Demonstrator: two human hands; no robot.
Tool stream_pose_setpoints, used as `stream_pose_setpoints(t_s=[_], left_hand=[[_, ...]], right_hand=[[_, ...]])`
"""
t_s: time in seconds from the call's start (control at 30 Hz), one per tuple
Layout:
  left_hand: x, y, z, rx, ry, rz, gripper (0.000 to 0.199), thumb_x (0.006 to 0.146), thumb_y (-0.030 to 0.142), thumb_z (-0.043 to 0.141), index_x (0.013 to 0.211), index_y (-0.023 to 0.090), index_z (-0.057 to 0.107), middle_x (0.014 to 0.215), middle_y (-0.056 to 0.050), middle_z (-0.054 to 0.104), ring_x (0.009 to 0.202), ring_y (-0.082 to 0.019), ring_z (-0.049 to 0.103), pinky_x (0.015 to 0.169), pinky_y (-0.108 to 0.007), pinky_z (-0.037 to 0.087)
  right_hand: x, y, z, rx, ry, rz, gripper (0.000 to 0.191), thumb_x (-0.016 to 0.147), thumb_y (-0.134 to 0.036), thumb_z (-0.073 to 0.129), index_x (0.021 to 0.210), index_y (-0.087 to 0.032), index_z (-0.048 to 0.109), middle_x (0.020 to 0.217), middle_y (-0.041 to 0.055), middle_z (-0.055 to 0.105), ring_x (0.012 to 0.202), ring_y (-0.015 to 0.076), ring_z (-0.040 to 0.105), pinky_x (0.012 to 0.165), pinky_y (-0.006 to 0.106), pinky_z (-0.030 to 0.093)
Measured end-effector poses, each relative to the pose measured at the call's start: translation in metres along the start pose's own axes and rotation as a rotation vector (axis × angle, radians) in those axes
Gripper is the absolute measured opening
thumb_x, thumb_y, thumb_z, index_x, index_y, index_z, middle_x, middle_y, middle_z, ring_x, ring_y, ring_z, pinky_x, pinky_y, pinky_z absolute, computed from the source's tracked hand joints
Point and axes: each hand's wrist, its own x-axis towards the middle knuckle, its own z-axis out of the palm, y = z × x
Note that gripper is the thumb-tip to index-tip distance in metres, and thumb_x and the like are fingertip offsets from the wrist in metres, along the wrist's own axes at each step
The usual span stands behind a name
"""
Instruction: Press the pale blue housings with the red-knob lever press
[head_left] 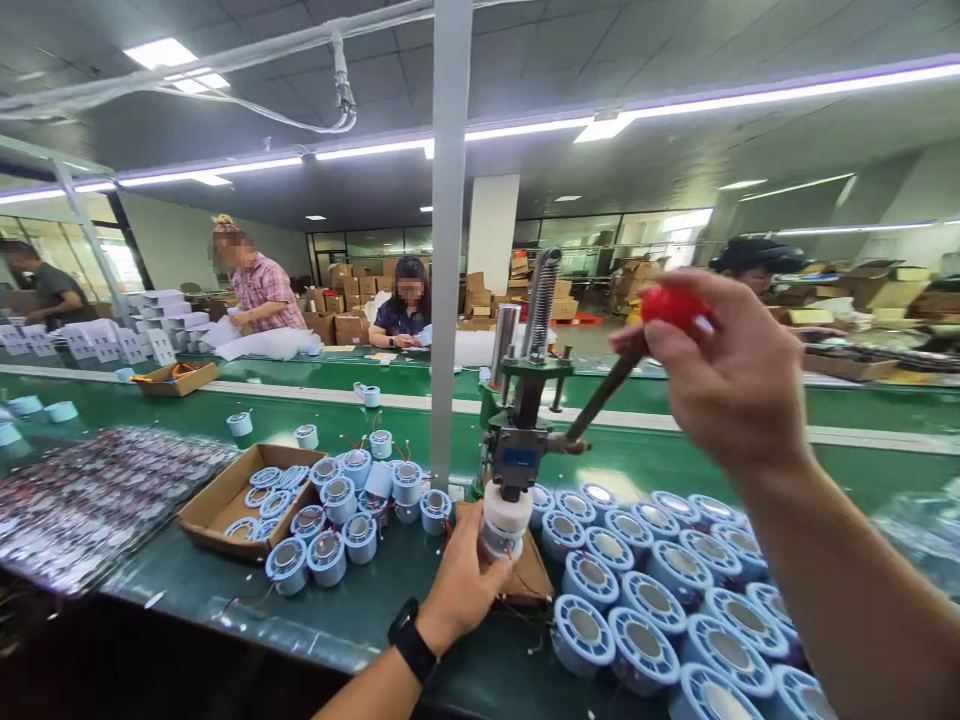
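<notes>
Lever (604, 398) of a bench press (519, 445) is being gripped by its red knob (671, 308), high on the right, in the right hand (739, 375). Fingers are being curled over the knob, the thumb being pressed against it. Down below, a pale blue unit (499, 543) is being clasped at the foot of the press, directly under a white block (507, 507); whether force is being put on it cannot be told. It is being pinched by the left hand (466, 578), thumb on the near side, fingers around the left, their tips being partly hidden. A black watch (412, 641) is being worn above that hand. Brown cardboard (531, 572) is being glimpsed beside and beneath the unit.

Over on the right, blue round units (651, 598) are being seen in close rows, grey discs facing up. On the left, a looser cluster (339, 495) is being shown next to a cardboard box (217, 541), in which blue rings (264, 478) are being held. Farther left, a spread of small wired parts (105, 490) is being displayed. On the far side, white material (266, 342) is being handled by a co-worker in a plaid shirt (261, 295).
</notes>
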Motion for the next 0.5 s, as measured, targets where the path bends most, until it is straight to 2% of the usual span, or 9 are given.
stream_pose_setpoints(t_s=[0.03,0.1,0.2,0.23,0.27,0.33,0.4,0.43,0.5], left_hand=[[-0.013,0.002,-0.005,0.062,0.027,-0.019,0.071,0.078,0.014,0.063,0.146,0.012,0.043,0.153,-0.016,0.044,0.144,-0.031,0.038,0.123,-0.048,0.025],[-0.040,0.006,-0.022,0.203,0.072,-0.041,0.070,0.081,0.018,0.062,0.148,0.013,0.043,0.156,-0.015,0.039,0.147,-0.031,0.032,0.125,-0.049,0.022],[-0.070,0.013,-0.068,0.428,0.185,0.009,0.058,0.088,0.022,0.055,0.145,0.019,0.049,0.153,-0.010,0.046,0.144,-0.026,0.039,0.123,-0.044,0.031],[-0.074,0.015,-0.092,0.533,0.260,0.011,0.052,0.090,0.022,0.051,0.142,0.020,0.052,0.150,-0.008,0.050,0.141,-0.024,0.043,0.121,-0.041,0.034],[-0.075,0.018,-0.120,0.643,0.344,-0.007,0.048,0.093,0.021,0.047,0.140,0.019,0.054,0.147,-0.009,0.053,0.139,-0.023,0.045,0.120,-0.040,0.035],[-0.070,0.025,-0.182,0.850,0.500,-0.118,0.042,0.097,0.018,0.038,0.133,0.014,0.058,0.140,-0.013,0.058,0.135,-0.024,0.050,0.118,-0.040,0.037],[-0.060,0.032,-0.242,0.923,0.552,-0.208,0.035,0.098,0.017,0.040,0.122,0.007,0.063,0.130,-0.019,0.063,0.125,-0.028,0.057,0.112,-0.046,0.042],[-0.056,0.036,-0.266,0.946,0.546,-0.247,0.029,0.098,0.021,0.047,0.115,0.007,0.066,0.120,-0.017,0.067,0.115,-0.028,0.063,0.105,-0.046,0.047],[-0.053,0.041,-0.294,0.983,0.515,-0.289,0.024,0.096,0.032,0.060,0.106,0.011,0.067,0.105,-0.010,0.070,0.099,-0.024,0.068,0.093,-0.043,0.054]], right_hand=[[0.011,0.004,0.010,0.063,-0.032,0.051,0.042,0.089,-0.040,0.058,0.129,-0.030,0.057,0.121,0.0020,0.062,0.102,0.0235,0.069,0.094,0.047,0.053],[-0.004,0.009,0.032,0.120,-0.021,0.144,0.048,0.087,-0.041,0.058,0.134,-0.033,0.051,0.134,0.0030,0.056,0.119,0.0272,0.062,0.101,0.049,0.049],[-0.094,0.017,0.061,0.085,0.151,0.295,0.064,0.084,-0.049,0.062,0.143,-0.034,0.041,0.141,0.0098,0.052,0.129,0.0301,0.055,0.107,0.051,0.046],[-0.129,0.020,0.070,0.047,0.188,0.365,0.077,0.078,-0.054,0.066,0.146,-0.032,0.037,0.142,0.0137,0.050,0.129,0.0327,0.054,0.107,0.053,0.045],[-0.162,0.025,0.079,0.002,0.167,0.460,0.091,0.073,-0.058,0.067,0.150,-0.027,0.031,0.144,0.0173,0.047,0.131,0.0361,0.052,0.109,0.055,0.043],[-0.212,0.036,0.096,-0.072,0.037,0.656,0.110,0.065,-0.065,0.066,0.155,-0.017,0.023,0.147,0.0224,0.043,0.131,0.0420,0.050,0.108,0.060,0.041],[-0.235,0.048,0.112,-0.120,-0.092,0.802,0.112,0.064,-0.068,0.060,0.155,-0.014,0.023,0.145,0.0228,0.046,0.126,0.0442,0.053,0.104,0.060,0.043],[-0.238,0.054,0.118,-0.141,-0.116,0.839,0.110,0.064,-0.069,0.058,0.154,-0.015,0.025,0.142,0.0217,0.050,0.123,0.0438,0.056,0.101,0.058,0.046],[-0.235,0.060,0.126,-0.164,-0.078,0.852,0.105,0.065,-0.068,0.056,0.153,-0.017,0.029,0.133,0.0192,0.058,0.117,0.0421,0.060,0.095,0.054,0.049]])
